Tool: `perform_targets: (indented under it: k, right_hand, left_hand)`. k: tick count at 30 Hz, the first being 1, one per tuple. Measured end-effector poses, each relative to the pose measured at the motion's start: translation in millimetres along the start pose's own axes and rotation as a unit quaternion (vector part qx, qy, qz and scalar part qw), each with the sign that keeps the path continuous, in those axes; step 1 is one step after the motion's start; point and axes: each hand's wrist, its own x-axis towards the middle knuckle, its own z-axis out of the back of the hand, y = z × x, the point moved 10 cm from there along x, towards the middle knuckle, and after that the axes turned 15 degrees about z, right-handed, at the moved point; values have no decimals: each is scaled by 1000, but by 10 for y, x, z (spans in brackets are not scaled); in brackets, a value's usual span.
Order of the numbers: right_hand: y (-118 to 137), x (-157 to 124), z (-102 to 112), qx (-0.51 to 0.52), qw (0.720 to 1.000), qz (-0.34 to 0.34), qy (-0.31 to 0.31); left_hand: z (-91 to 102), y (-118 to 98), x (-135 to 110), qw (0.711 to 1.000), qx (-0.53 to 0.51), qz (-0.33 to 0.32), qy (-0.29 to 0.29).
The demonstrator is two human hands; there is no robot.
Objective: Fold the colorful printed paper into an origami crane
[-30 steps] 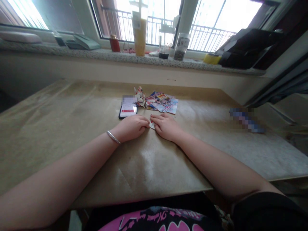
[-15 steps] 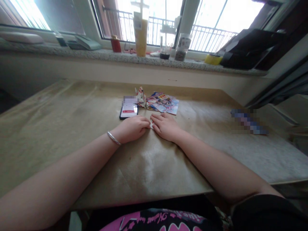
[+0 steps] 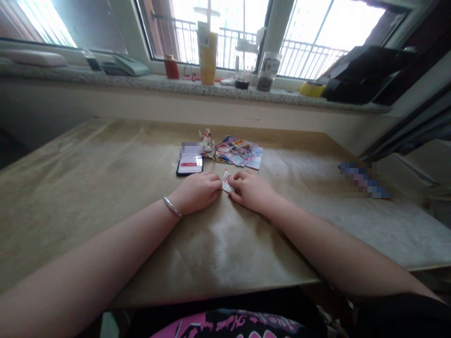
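Note:
My left hand (image 3: 197, 191) and my right hand (image 3: 251, 189) meet at the middle of the brown table (image 3: 105, 188). Both pinch a small folded piece of printed paper (image 3: 226, 180), white with red marks, which stands a little off the surface between the fingertips. The left wrist wears a silver bangle. Just beyond the hands lie a phone (image 3: 190, 164) with a lit screen, a crumpled folded paper figure (image 3: 207, 140) and a stack of colourful printed sheets (image 3: 240, 152).
A stone windowsill (image 3: 197, 87) runs along the back with a tall orange drink cup (image 3: 207, 49), a red can (image 3: 171, 67), jars and a yellow dish (image 3: 311, 88). A blurred blue object (image 3: 364, 180) lies at the table's right. The near table edge is close to my body.
The hands shifted slightly and the right fingers curled in; the small folded paper now lifts up between both hands instead of being pressed flat on the table.

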Motion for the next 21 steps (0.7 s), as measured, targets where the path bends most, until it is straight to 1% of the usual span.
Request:
perform_targets:
  k: [3,6,9,13,16,21]
  right_hand:
    - [-30,5,-7,4,1000,-6,7]
    - [-43,-7,22,11,1000,-6,-10]
    - [-34,-35,41,32,999,19,-29]
    - [-42,-83,12,75,994,66,-37]
    - [-72,-115,-3,101,991,78,-47]
    - [-47,-140,37,97,989,88,-73]
  left_hand:
    - [12,-34,-10,999,-20,-28,-11]
    - [56,-60,-21,997,-46,-46,-36]
    - [78,-27,-16,996,-66,-33,-56]
    - [6,10,-5,996,-81,-23,-32]
    - [-25,26,-4,996,-79,-19,-24]
    - [22,22,-12,998,-46,-15,-49]
